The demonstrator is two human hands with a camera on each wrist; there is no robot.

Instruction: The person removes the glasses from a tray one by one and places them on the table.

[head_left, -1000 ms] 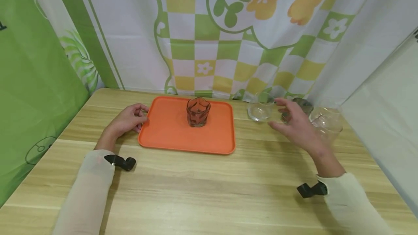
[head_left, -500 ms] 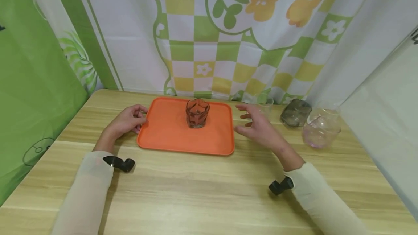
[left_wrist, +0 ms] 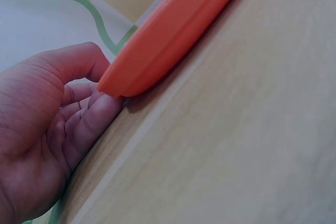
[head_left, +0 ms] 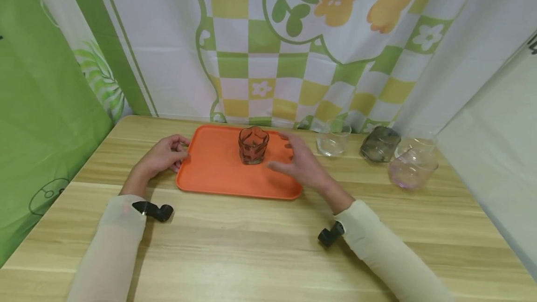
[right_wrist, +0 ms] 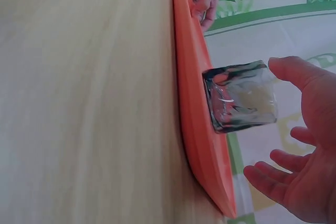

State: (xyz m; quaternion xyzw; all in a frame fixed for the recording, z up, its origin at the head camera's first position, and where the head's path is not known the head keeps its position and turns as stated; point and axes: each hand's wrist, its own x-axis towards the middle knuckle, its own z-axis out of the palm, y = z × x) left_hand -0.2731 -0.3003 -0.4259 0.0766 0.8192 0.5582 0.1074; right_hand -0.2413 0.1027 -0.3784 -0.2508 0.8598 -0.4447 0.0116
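An orange tray (head_left: 209, 171) lies on the wooden table, with a wavy-rimmed glass (head_left: 253, 146) standing upright on it right of the middle. At the tray's left edge my left hand (head_left: 165, 154) pinches the rim; in the left wrist view the thumb bends over the orange edge (left_wrist: 152, 40) and the fingers curl beneath. My right hand (head_left: 303, 163) hovers over the tray's right side, fingers spread, holding nothing. Seen from the right wrist, the glass (right_wrist: 241, 98) is see-through, and the right thumb is right by its rim while the other fingers stand apart from it.
To the right of the tray stand a clear glass (head_left: 333, 140), a dark grey glass (head_left: 380, 145) and a pinkish glass (head_left: 409, 171), with another clear one (head_left: 423, 141) behind it. A patterned curtain (head_left: 268, 59) hangs along the table's back edge.
My right hand has moved left from beside the clear and grey glasses to over the tray, close to the glass there. The left hand stays at the tray's edge.
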